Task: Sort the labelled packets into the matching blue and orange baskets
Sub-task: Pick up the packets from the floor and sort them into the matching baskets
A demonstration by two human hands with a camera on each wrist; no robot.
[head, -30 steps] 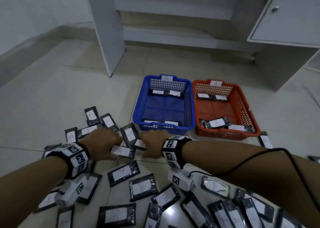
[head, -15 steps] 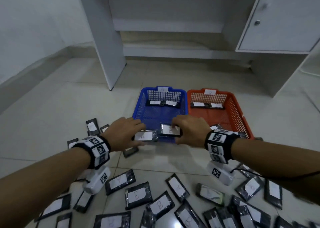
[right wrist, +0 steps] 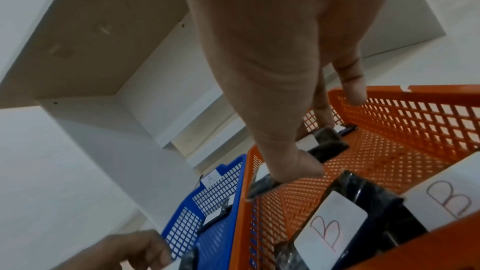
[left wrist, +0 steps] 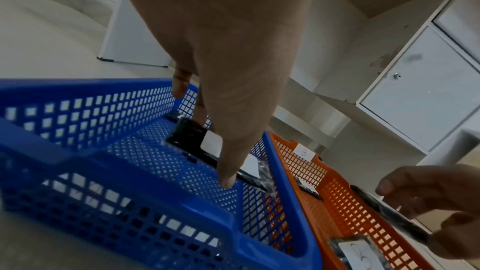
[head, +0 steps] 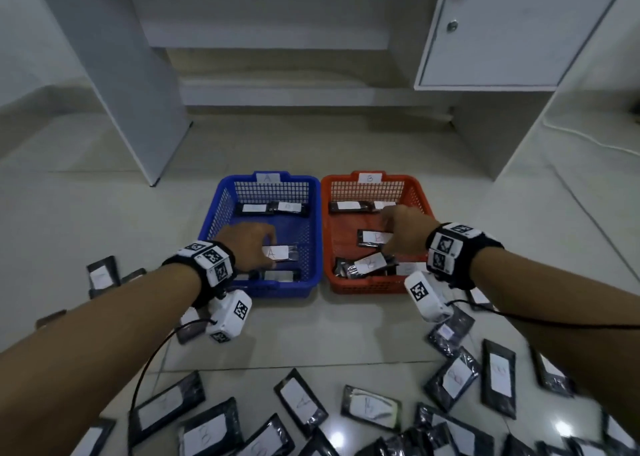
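The blue basket [head: 221, 209], tagged A, and the orange basket [head: 424, 209], tagged B, stand side by side on the floor, each with a few black packets inside. My left hand [head: 268, 251] is low inside the blue basket [left wrist: 78, 147] and pinches a packet labelled A [head: 281, 253] between thumb and fingers [left wrist: 182, 85]. My right hand [head: 384, 237] is inside the orange basket [right wrist: 415, 122] and pinches a packet labelled B [head: 372, 238], seen dark under the thumb [right wrist: 327, 147]. Several labelled packets [head: 301, 400] lie scattered on the floor near me.
A white desk panel [head: 138, 109] stands behind the baskets on the left, a cabinet with a door [head: 502, 29] on the right. More packets [head: 102, 275] lie at the left. Wrist camera cables trail along both arms. A white cord [head: 588, 140] runs over the floor.
Both hands lifted a packet each from the floor pile and carried them forward. The left one is now down in the blue basket, the right one in the orange basket.
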